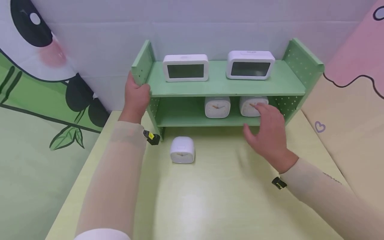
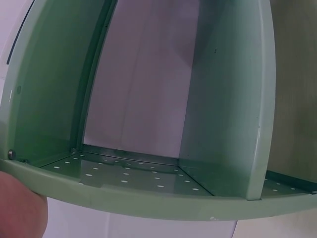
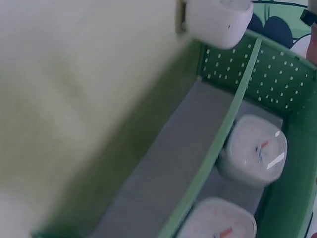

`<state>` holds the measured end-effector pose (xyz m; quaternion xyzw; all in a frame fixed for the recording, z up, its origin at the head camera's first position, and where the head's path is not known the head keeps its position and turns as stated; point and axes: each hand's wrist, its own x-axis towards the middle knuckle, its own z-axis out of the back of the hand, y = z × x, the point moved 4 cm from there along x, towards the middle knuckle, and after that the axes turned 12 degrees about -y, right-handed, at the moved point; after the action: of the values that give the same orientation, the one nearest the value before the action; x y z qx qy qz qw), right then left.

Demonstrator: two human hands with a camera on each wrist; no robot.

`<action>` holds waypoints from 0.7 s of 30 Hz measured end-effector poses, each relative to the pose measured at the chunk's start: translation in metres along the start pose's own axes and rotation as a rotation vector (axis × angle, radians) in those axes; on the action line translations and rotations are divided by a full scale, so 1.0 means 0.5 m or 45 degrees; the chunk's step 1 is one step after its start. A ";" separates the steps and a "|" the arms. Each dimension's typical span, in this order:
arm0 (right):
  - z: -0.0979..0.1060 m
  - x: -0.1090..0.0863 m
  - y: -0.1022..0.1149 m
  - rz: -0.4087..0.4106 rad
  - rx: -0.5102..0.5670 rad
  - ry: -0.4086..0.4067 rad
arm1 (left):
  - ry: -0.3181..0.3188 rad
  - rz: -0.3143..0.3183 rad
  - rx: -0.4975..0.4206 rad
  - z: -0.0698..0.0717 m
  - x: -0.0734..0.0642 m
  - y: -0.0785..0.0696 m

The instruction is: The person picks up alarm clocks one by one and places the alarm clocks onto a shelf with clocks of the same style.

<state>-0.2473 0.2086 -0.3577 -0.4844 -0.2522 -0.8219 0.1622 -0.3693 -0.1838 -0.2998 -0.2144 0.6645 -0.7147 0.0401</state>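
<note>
My left hand (image 1: pixel 137 97) grips the front edge of the left side panel (image 1: pixel 143 65) of a green two-tier shelf (image 1: pixel 222 87). In the left wrist view part of that hand (image 2: pixel 22 208) shows at the panel's edge. My right hand (image 1: pixel 268 135), thumb spread from the fingers, is at the right-hand white alarm clock (image 1: pixel 246 108) on the lower tier; its fingertips overlap the clock's face. Beside it stands another white alarm clock (image 1: pixel 217 107). In the right wrist view both clocks show their dials, the nearer clock (image 3: pixel 213 220) cut off by the frame.
Two white digital clocks, the left one (image 1: pixel 186 68) and the right one (image 1: pixel 250 65), stand on the upper tier. A third small alarm clock (image 1: pixel 182 150) sits on the pale table (image 1: pixel 192 200) before the shelf's left end. Painted walls (image 1: pixel 210 26) stand behind and at both sides.
</note>
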 end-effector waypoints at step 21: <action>0.176 0.216 -0.164 0.137 -0.189 -0.090 | 0.001 0.014 0.022 0.002 -0.006 -0.002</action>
<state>-0.2779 0.3240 -0.2482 -0.5366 -0.1700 -0.8108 0.1607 -0.3660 -0.1835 -0.2994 -0.2100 0.6596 -0.7203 0.0457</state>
